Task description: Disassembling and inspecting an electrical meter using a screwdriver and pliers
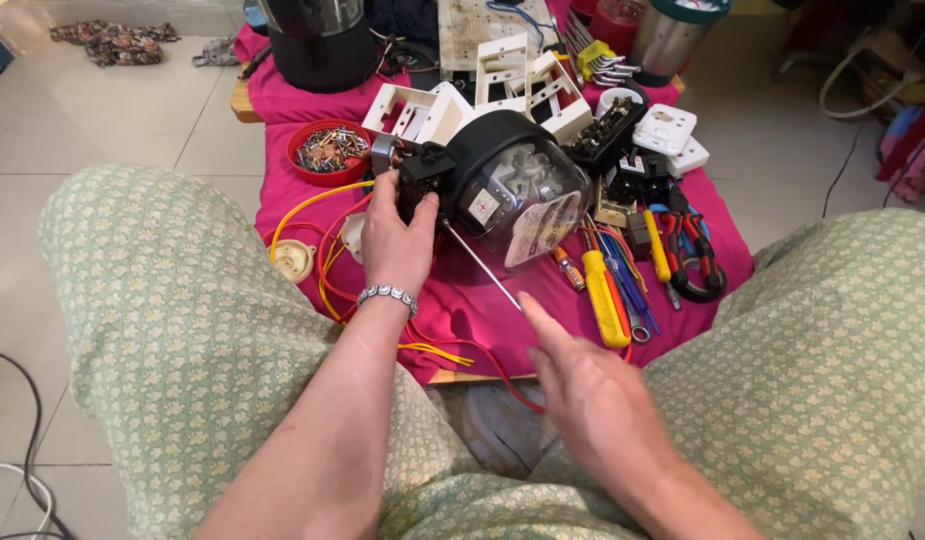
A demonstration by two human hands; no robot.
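On the low desk [245,104] draped in a pink cloth [483,300], between two knees in green patterned trousers: one electricity meter [513,190], black-bodied with a clear domed cover, tipped on its side, dome toward lower right, black terminal block toward upper left. Largest item in the work area, near centre.

Left hand [398,235], one bracelet at the wrist, closed around the terminal-block end of the meter; grip wrapped snug, fingers over the far side, thumb on the near side. Right hand [583,385] empty, grip loose and mostly open, forefinger extended toward the near end of one slim metal rod [480,265], apparently a screwdriver shaft; tip just short of or barely touching, not possible to tell which.

Key relation: rod lying up and to the left of the right hand, long axis running diagonally from the meter's underside down-right to the fingertip. Right hand nearer the free end; left hand nearer the meter end.

Count, further items: one red bowl [329,150] of small metal parts, upper left of the meter; several white plastic frames [503,70] behind, at least four; one yellow-handled screwdriver [605,300]; one pair of red-and-black pliers [695,262]; several loose yellow and red wires [328,255] beneath the left hand, number not countable.
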